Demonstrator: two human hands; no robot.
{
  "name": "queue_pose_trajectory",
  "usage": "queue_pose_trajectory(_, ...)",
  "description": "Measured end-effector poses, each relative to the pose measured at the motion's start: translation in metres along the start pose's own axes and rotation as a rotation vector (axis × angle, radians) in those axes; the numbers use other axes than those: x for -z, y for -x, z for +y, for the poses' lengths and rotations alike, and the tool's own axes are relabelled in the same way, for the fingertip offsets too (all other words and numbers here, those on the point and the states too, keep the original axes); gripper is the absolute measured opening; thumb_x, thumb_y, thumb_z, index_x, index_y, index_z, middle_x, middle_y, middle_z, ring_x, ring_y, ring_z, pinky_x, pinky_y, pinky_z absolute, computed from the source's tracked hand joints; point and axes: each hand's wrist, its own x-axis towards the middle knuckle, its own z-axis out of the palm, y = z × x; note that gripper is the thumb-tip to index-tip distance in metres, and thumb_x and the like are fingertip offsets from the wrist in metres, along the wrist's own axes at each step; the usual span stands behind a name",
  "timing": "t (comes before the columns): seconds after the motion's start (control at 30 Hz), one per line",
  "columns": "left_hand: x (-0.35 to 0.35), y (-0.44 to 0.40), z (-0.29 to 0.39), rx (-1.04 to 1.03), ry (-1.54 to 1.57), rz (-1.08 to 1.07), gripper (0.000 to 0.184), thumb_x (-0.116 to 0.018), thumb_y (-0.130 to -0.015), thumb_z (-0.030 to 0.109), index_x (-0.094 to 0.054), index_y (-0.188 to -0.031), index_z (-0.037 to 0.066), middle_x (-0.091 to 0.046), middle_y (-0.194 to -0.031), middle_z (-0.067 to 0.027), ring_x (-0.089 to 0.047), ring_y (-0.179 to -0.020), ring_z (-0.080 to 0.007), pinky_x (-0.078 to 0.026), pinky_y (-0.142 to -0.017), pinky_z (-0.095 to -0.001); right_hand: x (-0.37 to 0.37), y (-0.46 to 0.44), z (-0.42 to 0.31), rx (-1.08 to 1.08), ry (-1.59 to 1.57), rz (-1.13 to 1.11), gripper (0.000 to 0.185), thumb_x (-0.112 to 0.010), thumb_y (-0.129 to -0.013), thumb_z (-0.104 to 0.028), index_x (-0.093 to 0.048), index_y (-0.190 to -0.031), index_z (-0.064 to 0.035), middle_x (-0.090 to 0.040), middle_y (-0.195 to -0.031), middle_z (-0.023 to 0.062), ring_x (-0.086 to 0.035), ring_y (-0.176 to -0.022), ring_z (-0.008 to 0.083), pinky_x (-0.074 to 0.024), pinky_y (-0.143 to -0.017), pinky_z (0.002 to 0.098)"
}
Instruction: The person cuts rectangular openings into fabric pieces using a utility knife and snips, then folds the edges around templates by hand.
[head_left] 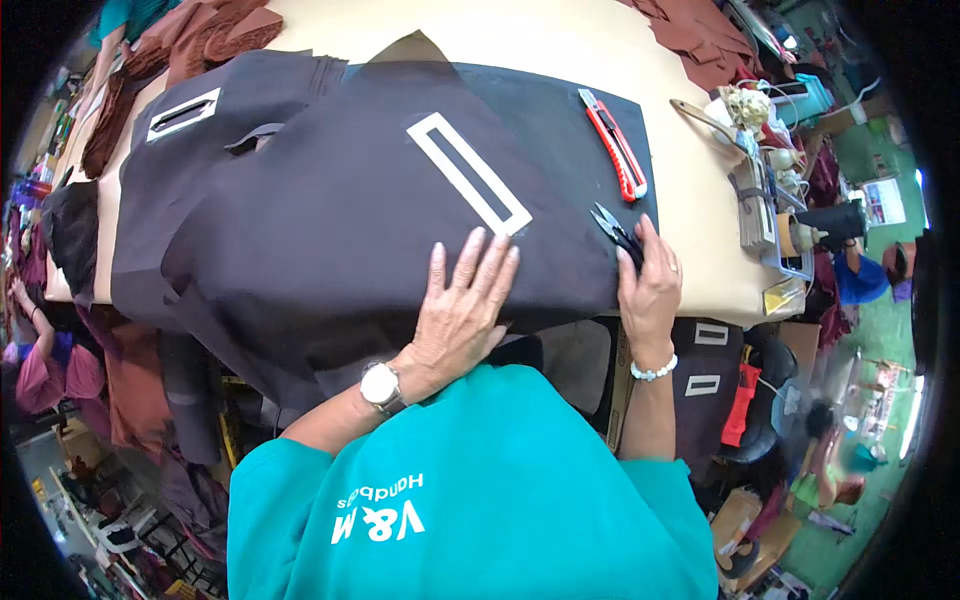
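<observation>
My left hand (465, 295) lies flat with fingers stretched out on a dark brown fabric piece (300, 220). Just beyond its fingertips, a white rectangular frame-shaped strip (470, 175) is set slantwise on the fabric. At the table's front edge on the right, my right hand (650, 285) is closed around the handle end of small black thread snips (618, 232), whose blades point away to the upper left. Past the snips lies a red utility knife (613, 145) on a dark cutting mat (560, 110).
Another white frame strip (184, 114) is on the fabric at the far left. Reddish-brown pieces (705, 40) lie at the back. On the right edge stand a tray of supplies (795, 262), a brush (785, 294) and a wooden-handled tool (700, 117). Other people sit at both sides.
</observation>
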Motion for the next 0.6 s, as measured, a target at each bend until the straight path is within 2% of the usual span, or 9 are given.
queue_pose_trajectory(0.1, -0.011, -0.007, 0.0, -0.217, -0.132, 0.06, 0.078, -0.069, -0.07, 0.035, -0.036, -0.137, 0.015, -0.029, -0.143, -0.0135, -0.026, -0.132, -0.0329, -0.021, -0.104, -0.0573, 0.004, 0.004, -0.002, -0.183, -0.091, -0.032, 0.046, -0.065, -0.074, -0.003, -0.052, -0.118, 0.0003, -0.059, -0.095, 0.0149, -0.058, -0.086, 0.0285, -0.0434, -0.08, 0.0384)
queue_pose_trajectory(0.13, -0.011, -0.008, 0.0, -0.187, -0.04, 0.035, 0.075, -0.067, -0.072, 0.038, -0.036, -0.136, 0.016, -0.029, -0.143, -0.0135, -0.027, -0.132, -0.0331, -0.021, -0.103, -0.0574, 0.004, 0.001, 0.0, -0.203, -0.148, -0.007, 0.045, -0.064, -0.072, 0.003, -0.054, -0.116, 0.0009, -0.059, -0.087, 0.0148, -0.058, -0.078, 0.0265, -0.0461, -0.072, 0.0357)
queue_pose_trajectory(0.17, -0.003, -0.013, 0.0, -0.161, 0.051, 0.011, 0.072, -0.064, -0.074, 0.041, -0.037, -0.136, 0.017, -0.029, -0.143, -0.0134, -0.027, -0.131, -0.0333, -0.021, -0.103, -0.0574, 0.005, -0.004, 0.002, -0.358, -0.3, -0.071, 0.036, -0.063, -0.073, 0.003, -0.058, -0.109, 0.0037, -0.06, -0.083, 0.0146, -0.058, -0.074, 0.0232, -0.0468, -0.068, 0.0331)
queue_pose_trajectory(0.23, 0.001, -0.025, -0.007, -0.126, 0.062, 0.003, 0.068, -0.054, -0.08, 0.053, -0.038, -0.135, 0.017, -0.029, -0.143, -0.0137, -0.028, -0.13, -0.0339, -0.02, -0.104, -0.0574, 0.002, -0.012, 0.012, -0.391, -0.367, 0.005, 0.026, -0.062, -0.076, 0.002, -0.062, -0.101, 0.0047, -0.061, -0.084, 0.0132, -0.058, -0.071, 0.0184, -0.0472, -0.067, 0.0303)
queue_pose_trajectory(0.3, 0.002, -0.033, -0.015, -0.096, 0.085, 0.023, 0.068, -0.05, -0.082, 0.055, -0.037, -0.136, 0.016, -0.029, -0.143, -0.0141, -0.028, -0.13, -0.0341, -0.019, -0.104, -0.0574, 0.012, -0.029, -0.01, -0.397, -0.501, 0.207, 0.017, -0.059, -0.082, -0.002, -0.064, -0.098, 0.0029, -0.063, -0.087, 0.0104, -0.059, -0.076, 0.0159, -0.0479, -0.069, 0.0294)
queue_pose_trajectory(0.37, -0.001, -0.034, -0.015, -0.097, 0.072, 0.035, 0.068, -0.049, -0.082, 0.056, -0.037, -0.136, 0.016, -0.029, -0.142, -0.015, -0.027, -0.131, -0.0348, -0.018, -0.105, -0.0572, 0.025, -0.042, -0.049, -0.26, -0.537, 0.213, 0.016, -0.059, -0.083, -0.003, -0.064, -0.097, 0.0021, -0.063, -0.086, 0.0111, -0.06, -0.075, 0.0175, -0.0479, -0.068, 0.0306)
queue_pose_trajectory(0.43, 0.001, -0.033, -0.014, -0.098, 0.096, 0.054, 0.068, -0.05, -0.082, 0.055, -0.039, -0.135, 0.014, -0.031, -0.14, -0.0157, -0.026, -0.131, -0.0351, -0.017, -0.105, -0.0573, 0.027, -0.042, -0.093, -0.068, -0.574, 0.07, 0.014, -0.058, -0.083, -0.004, -0.062, -0.095, 0.002, -0.062, -0.085, 0.0134, -0.061, -0.074, 0.0218, -0.0479, -0.066, 0.0324)
queue_pose_trajectory(0.5, 0.002, -0.032, -0.017, -0.057, 0.097, -0.114, 0.066, -0.052, -0.081, 0.053, -0.042, -0.131, 0.011, -0.034, -0.138, -0.0168, -0.026, -0.131, -0.0356, -0.018, -0.104, -0.0576, 0.003, -0.034, -0.112, 0.027, -0.76, -0.096, 0.013, -0.055, -0.084, -0.004, -0.061, -0.094, 0.002, -0.061, -0.086, 0.0164, -0.062, -0.076, 0.0271, -0.0479, -0.066, 0.0345)
queue_pose_trajectory(0.6, -0.001, -0.023, -0.017, -0.132, 0.089, -0.024, 0.068, -0.053, -0.079, 0.054, -0.043, -0.129, 0.01, -0.036, -0.137, -0.0167, -0.026, -0.132, -0.035, -0.02, -0.102, -0.0586, -0.029, -0.02, -0.102, -0.226, -0.777, -0.112, 0.014, -0.054, -0.084, -0.005, -0.06, -0.094, 0.0027, -0.062, -0.09, 0.0177, -0.062, -0.078, 0.0328, -0.0484, -0.067, 0.0363)
